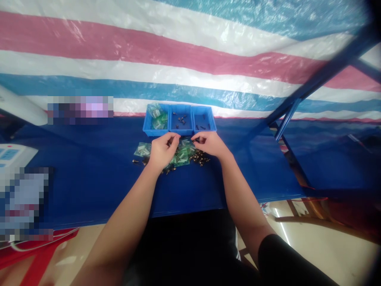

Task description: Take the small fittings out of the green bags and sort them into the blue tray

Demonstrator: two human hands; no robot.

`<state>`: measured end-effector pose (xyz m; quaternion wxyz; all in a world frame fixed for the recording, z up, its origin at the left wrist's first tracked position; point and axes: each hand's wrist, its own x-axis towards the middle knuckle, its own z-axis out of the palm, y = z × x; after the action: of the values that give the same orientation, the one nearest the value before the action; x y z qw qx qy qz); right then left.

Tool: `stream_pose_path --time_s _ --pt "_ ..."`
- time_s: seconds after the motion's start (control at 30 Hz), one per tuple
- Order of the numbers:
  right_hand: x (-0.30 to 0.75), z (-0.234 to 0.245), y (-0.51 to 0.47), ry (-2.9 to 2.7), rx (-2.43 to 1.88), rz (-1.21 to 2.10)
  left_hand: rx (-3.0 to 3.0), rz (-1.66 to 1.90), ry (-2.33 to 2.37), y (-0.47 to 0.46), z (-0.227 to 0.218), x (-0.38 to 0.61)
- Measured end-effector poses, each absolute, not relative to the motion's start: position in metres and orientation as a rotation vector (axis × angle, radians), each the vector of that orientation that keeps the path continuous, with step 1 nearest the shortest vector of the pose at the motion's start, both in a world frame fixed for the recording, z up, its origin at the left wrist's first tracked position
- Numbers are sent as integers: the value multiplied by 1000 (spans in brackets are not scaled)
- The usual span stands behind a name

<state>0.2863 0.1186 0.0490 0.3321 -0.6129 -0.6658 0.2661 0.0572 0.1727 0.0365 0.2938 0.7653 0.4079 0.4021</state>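
My left hand (163,150) is over the left part of a pile on the table, thumb and fingertips pinched together; whatever they hold is too small to make out. To its right, my right hand (210,143) pinches a small dark screw (194,140) at its fingertips. Between and below the hands lie green-tinted clear bags (181,157) with pale metal pins inside. Loose dark screws (201,159) are scattered at the right of the pile, and more lie partly hidden by my left hand. Another bag (142,149) rests at the left, above a single screw (135,161).
Just behind the hands stand three joined blue bins: the left bin (145,126) holds bags, the middle bin (181,131) and right bin (213,124) hold several screws. A white device (18,159) sits at left on the blue table (98,174). Blue metal bars (321,71) rise at right.
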Motion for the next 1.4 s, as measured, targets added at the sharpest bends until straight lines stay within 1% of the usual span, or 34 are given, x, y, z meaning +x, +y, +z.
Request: stream_pose_path --time_s 0.1,0.23,0.33,0.5,0.63,0.73,0.87,0.97,1.1,1.17,1.27,1.4 --pt "281 50 118 -1811 -1596 744 2033 1076 1082 172 37 58" --pt "274 45 121 -1865 -1740 650 2029 1102 1060 173 36 57" --pt "270 42 122 -1882 -1753 605 2032 1097 1057 173 35 57" --pt "265 45 120 -1937 -1654 512 2025 1105 1066 172 36 57" --pt "266 48 117 -1730 -1502 505 1985 1138 1083 173 35 57" --pt "267 46 121 -1412 -1393 611 1937 1159 1068 174 34 57" --pt "262 41 132 -1046 -1222 894 1805 1118 975 176 31 58" --pt "254 40 135 -992 -1161 1021 1695 1091 925 177 29 60" --pt "249 41 133 -1030 -1196 1140 1645 1169 948 180 29 61" --pt "251 41 131 -1110 -1282 1088 1621 1176 957 181 30 62" --pt "257 40 130 -1227 -1378 918 1606 1150 965 182 32 62" --pt "263 40 130 -1250 -1381 799 1628 1140 964 182 32 62"
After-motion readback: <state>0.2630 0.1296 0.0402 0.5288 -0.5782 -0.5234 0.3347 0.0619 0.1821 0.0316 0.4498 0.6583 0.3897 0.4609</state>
